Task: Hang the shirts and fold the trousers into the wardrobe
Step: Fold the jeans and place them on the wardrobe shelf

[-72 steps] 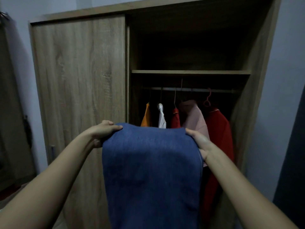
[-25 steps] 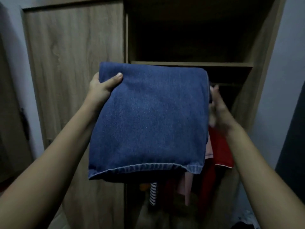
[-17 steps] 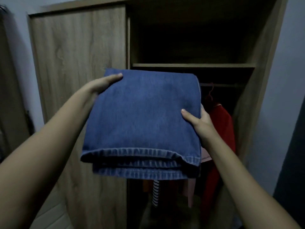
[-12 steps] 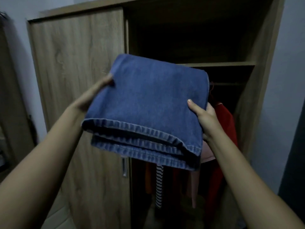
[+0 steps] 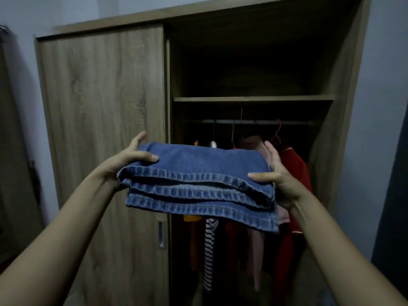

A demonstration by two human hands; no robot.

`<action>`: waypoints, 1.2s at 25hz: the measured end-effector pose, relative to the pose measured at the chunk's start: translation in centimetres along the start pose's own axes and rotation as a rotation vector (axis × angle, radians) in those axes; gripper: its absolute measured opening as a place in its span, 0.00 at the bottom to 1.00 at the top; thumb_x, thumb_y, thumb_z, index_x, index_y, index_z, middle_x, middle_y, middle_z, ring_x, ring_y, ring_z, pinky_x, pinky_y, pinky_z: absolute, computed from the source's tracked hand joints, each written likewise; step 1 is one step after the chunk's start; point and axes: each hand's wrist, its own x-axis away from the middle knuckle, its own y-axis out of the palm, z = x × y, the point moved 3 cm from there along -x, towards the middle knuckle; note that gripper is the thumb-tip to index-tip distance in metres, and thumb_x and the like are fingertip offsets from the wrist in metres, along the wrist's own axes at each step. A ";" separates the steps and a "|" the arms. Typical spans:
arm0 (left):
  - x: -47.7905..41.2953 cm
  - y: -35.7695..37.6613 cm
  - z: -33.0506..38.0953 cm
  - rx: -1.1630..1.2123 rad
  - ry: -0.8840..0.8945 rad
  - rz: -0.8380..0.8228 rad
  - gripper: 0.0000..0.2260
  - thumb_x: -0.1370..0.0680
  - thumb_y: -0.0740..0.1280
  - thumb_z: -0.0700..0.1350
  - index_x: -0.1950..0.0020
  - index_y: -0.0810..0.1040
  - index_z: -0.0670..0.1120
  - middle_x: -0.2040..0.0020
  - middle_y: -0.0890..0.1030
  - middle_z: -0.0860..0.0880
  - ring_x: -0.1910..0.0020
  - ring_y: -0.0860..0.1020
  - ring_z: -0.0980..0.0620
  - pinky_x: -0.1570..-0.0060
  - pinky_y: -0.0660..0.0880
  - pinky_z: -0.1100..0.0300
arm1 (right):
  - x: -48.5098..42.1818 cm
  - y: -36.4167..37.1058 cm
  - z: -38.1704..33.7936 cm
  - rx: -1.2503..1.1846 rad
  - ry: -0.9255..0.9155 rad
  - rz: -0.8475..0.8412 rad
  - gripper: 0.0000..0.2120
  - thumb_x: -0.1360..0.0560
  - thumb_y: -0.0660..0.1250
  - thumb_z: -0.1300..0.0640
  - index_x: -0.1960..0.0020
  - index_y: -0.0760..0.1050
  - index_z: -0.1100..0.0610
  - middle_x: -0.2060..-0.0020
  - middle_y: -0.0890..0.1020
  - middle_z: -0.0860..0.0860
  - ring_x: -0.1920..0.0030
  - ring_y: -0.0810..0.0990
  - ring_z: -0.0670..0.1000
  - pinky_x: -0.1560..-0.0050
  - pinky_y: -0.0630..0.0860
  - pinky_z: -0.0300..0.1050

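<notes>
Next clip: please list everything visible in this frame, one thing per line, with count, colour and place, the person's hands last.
folded trousers: one, blue denim, held in front of the open side of the wardrobe
wardrobe: one, light wood, facing the camera
sliding door: one, light wood, covers the wardrobe's left half
handle: one, metal, at the door's right edge, low
shelf: one, wood, above the rail; its top is too dark to see
rail: one, metal, under the shelf
hanging shirts: about five, orange, striped, red, pink, red, on the rail, partly hidden by the trousers
wall: grey-blue, either side
left hand: grips the trousers' left edge
right hand: grips their right edge
</notes>
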 end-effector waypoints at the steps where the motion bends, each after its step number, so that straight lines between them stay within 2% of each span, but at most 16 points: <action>1: -0.9 0.2 0.0 -0.080 0.007 0.060 0.56 0.52 0.77 0.39 0.27 0.61 0.58 0.29 0.65 0.43 0.43 0.77 0.45 0.54 0.79 0.58 | -0.3 0.0 -0.1 -0.011 0.011 0.014 0.62 0.48 0.81 0.66 0.26 0.49 0.38 0.36 0.67 0.46 0.44 0.78 0.47 0.54 0.80 0.43; 2: -2.2 -0.4 -0.3 -0.100 0.015 0.072 0.55 0.54 0.78 0.39 0.29 0.64 0.59 0.31 0.67 0.43 0.45 0.79 0.45 0.59 0.80 0.60 | 0.0 -0.1 -0.3 -0.010 -0.023 -0.044 0.66 0.52 0.83 0.64 0.27 0.49 0.35 0.37 0.69 0.45 0.43 0.79 0.48 0.53 0.80 0.45; 4: -1.9 -0.3 -0.4 -0.110 0.040 0.070 0.51 0.59 0.83 0.45 0.36 0.72 0.58 0.34 0.71 0.44 0.49 0.81 0.47 0.61 0.80 0.61 | 0.7 -0.1 -1.1 -0.023 -0.074 -0.101 0.64 0.49 0.81 0.68 0.28 0.48 0.33 0.39 0.71 0.47 0.45 0.81 0.51 0.56 0.80 0.46; 7: -1.9 0.0 0.1 -0.183 0.071 0.164 0.42 0.58 0.83 0.51 0.46 0.75 0.55 0.38 0.71 0.45 0.58 0.83 0.50 0.66 0.79 0.59 | 0.1 0.3 -2.5 0.049 -0.195 0.030 0.50 0.41 0.72 0.74 0.30 0.58 0.39 0.34 0.69 0.54 0.45 0.81 0.54 0.57 0.80 0.43; 9: -2.1 -0.1 0.3 -0.329 0.094 0.189 0.40 0.55 0.83 0.52 0.44 0.75 0.57 0.36 0.70 0.46 0.51 0.81 0.49 0.64 0.79 0.60 | -0.4 0.6 -2.5 0.142 -0.257 0.075 0.44 0.40 0.72 0.74 0.33 0.64 0.42 0.33 0.68 0.55 0.43 0.79 0.53 0.55 0.79 0.41; 11: -1.8 0.0 0.4 -0.422 0.105 0.121 0.44 0.55 0.82 0.56 0.40 0.74 0.59 0.36 0.68 0.51 0.45 0.77 0.47 0.60 0.79 0.62 | -0.2 0.8 -2.2 0.184 -0.284 0.041 0.44 0.41 0.75 0.72 0.33 0.64 0.45 0.34 0.68 0.52 0.43 0.79 0.49 0.53 0.78 0.39; 14: -0.3 0.2 1.4 -0.485 0.168 -0.011 0.46 0.53 0.82 0.52 0.36 0.72 0.62 0.35 0.68 0.56 0.42 0.77 0.54 0.53 0.78 0.64 | 0.8 0.5 -3.2 0.313 -0.381 -0.010 0.51 0.46 0.80 0.60 0.29 0.60 0.43 0.32 0.66 0.44 0.38 0.75 0.42 0.47 0.76 0.36; 16: 0.2 0.0 2.3 -0.700 0.206 -0.019 0.47 0.50 0.81 0.52 0.34 0.68 0.66 0.28 0.62 0.59 0.35 0.71 0.59 0.46 0.75 0.66 | 1.2 0.3 -4.1 0.464 -0.449 -0.012 0.54 0.48 0.82 0.49 0.29 0.57 0.39 0.30 0.63 0.42 0.34 0.70 0.40 0.43 0.74 0.36; 18: 0.0 0.1 3.4 -0.952 0.321 -0.005 0.47 0.47 0.80 0.56 0.31 0.64 0.64 0.25 0.57 0.57 0.30 0.65 0.60 0.40 0.72 0.62 | 1.1 0.5 -4.8 0.615 -0.537 0.054 0.52 0.47 0.80 0.43 0.29 0.55 0.37 0.30 0.63 0.41 0.34 0.68 0.38 0.41 0.73 0.34; 20: -0.5 0.6 4.2 -1.092 0.566 0.019 0.44 0.43 0.78 0.56 0.30 0.64 0.53 0.28 0.63 0.47 0.31 0.67 0.51 0.37 0.73 0.51 | 0.9 0.5 -5.6 0.801 -0.673 0.201 0.49 0.43 0.77 0.42 0.29 0.56 0.41 0.34 0.65 0.39 0.37 0.70 0.35 0.41 0.70 0.29; 22: -0.8 1.0 4.4 -1.197 0.748 0.146 0.38 0.39 0.75 0.55 0.32 0.67 0.47 0.33 0.69 0.42 0.33 0.70 0.46 0.37 0.72 0.50 | 0.6 0.6 -6.2 0.999 -0.847 0.357 0.44 0.39 0.76 0.44 0.29 0.60 0.50 0.36 0.70 0.48 0.40 0.71 0.40 0.42 0.67 0.25; 24: -0.9 1.2 4.6 -1.311 0.817 0.320 0.34 0.37 0.72 0.56 0.33 0.70 0.48 0.35 0.71 0.40 0.37 0.72 0.44 0.42 0.71 0.54 | 0.2 0.9 -6.8 1.152 -0.976 0.460 0.38 0.37 0.75 0.47 0.32 0.63 0.54 0.39 0.74 0.60 0.42 0.73 0.50 0.41 0.66 0.29; 26: -1.1 1.4 4.3 -1.485 0.834 0.439 0.32 0.36 0.72 0.53 0.34 0.71 0.48 0.39 0.74 0.38 0.42 0.74 0.39 0.49 0.73 0.51 | -0.4 1.2 -7.3 1.267 -1.025 0.537 0.35 0.37 0.78 0.54 0.35 0.66 0.55 0.43 0.74 0.65 0.45 0.76 0.59 0.45 0.72 0.41; 28: -2.0 1.7 3.8 -1.664 0.829 0.528 0.30 0.36 0.75 0.52 0.36 0.71 0.46 0.42 0.76 0.37 0.46 0.74 0.35 0.55 0.76 0.45 | -1.0 1.3 -8.0 1.369 -1.083 0.593 0.32 0.38 0.78 0.58 0.38 0.69 0.57 0.47 0.72 0.65 0.49 0.75 0.62 0.49 0.76 0.53; 30: -3.1 2.2 3.1 -1.761 0.814 0.538 0.30 0.37 0.78 0.49 0.40 0.73 0.40 0.45 0.78 0.35 0.46 0.75 0.33 0.57 0.77 0.41 | -1.4 1.4 -8.3 1.472 -1.116 0.617 0.27 0.37 0.76 0.55 0.41 0.72 0.59 0.45 0.67 0.60 0.46 0.69 0.60 0.49 0.76 0.57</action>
